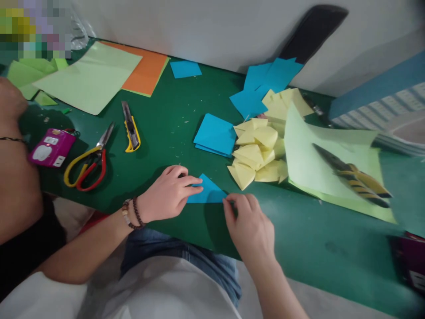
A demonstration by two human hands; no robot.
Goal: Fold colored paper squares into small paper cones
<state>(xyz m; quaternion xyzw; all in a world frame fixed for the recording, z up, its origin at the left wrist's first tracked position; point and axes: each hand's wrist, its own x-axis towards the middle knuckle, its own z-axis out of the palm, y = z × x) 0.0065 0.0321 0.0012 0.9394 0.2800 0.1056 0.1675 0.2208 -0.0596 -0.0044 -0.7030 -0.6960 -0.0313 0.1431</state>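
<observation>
A blue piece of paper (210, 190), folded into a triangle, lies near the front edge of the green table. My left hand (169, 190) rests at its left side, with fingers stretched out over the paper; part of the sheet is hidden beneath them. At the right corner, the thumb and forefinger of my right hand (250, 223) pinch the paper. Just beyond it sits a stack of blue paper squares (215, 133). Folded yellow paper pieces (257, 153) are heaped to the right of that stack.
Left of my hands lie scissors (96, 161), a yellow utility knife (132, 130) and a purple box (53, 147). Pliers (357, 177) rest on pale green sheets (308, 146) at right. Another person's arm (16, 186) reaches in at far left. Larger sheets (89, 75) lie behind.
</observation>
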